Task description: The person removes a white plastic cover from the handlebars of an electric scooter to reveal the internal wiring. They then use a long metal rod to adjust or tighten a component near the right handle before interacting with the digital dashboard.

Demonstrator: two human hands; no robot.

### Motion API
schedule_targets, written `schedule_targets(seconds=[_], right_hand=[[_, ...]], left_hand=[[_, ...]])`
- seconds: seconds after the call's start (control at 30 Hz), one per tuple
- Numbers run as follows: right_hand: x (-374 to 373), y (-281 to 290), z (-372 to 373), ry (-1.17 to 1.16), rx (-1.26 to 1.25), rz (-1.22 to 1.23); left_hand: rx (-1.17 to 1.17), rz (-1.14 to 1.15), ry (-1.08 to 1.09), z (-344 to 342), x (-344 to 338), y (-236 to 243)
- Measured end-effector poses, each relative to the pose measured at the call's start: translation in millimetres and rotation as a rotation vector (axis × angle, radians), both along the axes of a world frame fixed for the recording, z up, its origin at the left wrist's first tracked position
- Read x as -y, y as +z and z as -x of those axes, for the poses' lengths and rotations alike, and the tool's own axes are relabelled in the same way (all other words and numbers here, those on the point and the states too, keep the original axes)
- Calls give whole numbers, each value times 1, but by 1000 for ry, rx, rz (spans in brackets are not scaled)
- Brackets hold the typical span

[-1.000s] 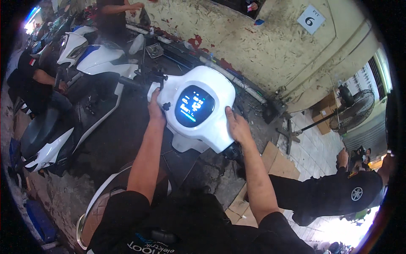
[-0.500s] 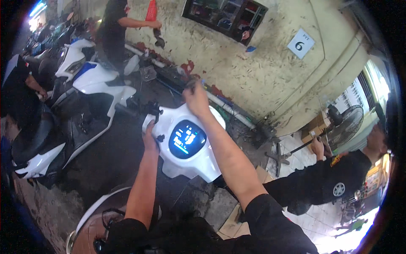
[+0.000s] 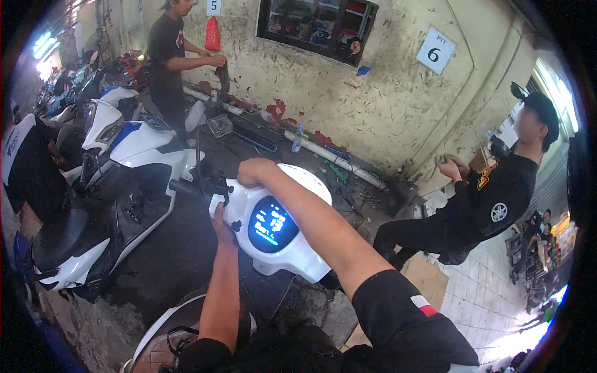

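In front of me is the white handlebar cover (image 3: 298, 264) of a scooter, with a lit round display (image 3: 272, 225) in its middle. My left hand (image 3: 224, 229) grips the cover's left end, thumb up beside the black switches; its other fingers are hidden below. Across the cover reaches my right arm. My right hand (image 3: 256, 172) is closed at the cover's far left edge, near the black lever mount (image 3: 217, 185). Its fingertips are turned away, so whatever they hold is hidden. A black handle grip (image 3: 182, 188) sticks out to the left.
White-and-blue scooters (image 3: 140, 146) stand at left, with a person (image 3: 28, 161) beside them. Another person (image 3: 168, 68) holds a dark piece by the wall. A third person (image 3: 497, 180) stands close on my right. A white pipe (image 3: 336, 158) and a bottle (image 3: 297, 139) lie along the wall.
My right hand has come back from beyond the cover to its far left edge. My left hand stays on the cover. The person at right stands more upright and nearer the wall.
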State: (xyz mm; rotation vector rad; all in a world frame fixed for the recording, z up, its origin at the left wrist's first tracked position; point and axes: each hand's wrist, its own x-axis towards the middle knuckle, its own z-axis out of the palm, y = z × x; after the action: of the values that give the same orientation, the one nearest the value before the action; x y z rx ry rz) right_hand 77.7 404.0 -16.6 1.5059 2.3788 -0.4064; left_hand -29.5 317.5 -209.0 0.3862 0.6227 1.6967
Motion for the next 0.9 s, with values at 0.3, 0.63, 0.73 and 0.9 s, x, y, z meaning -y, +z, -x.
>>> schedule_targets(seconds=[0.3,0.63,0.73,0.9], right_hand=[[-9,-15,5,10,-22,2],[-15,-29,4,95,-30,-6],[-6,-24,-1,-42,-202,-112],[7,-7,-20,-70,-535,-307]], left_hand=[[-83,-47,0,-1,10,17],[-24,-10,-3,2,3,2],[-115,-10,11,6,0,-3],[-166,-91,-49,10,-1,-5]])
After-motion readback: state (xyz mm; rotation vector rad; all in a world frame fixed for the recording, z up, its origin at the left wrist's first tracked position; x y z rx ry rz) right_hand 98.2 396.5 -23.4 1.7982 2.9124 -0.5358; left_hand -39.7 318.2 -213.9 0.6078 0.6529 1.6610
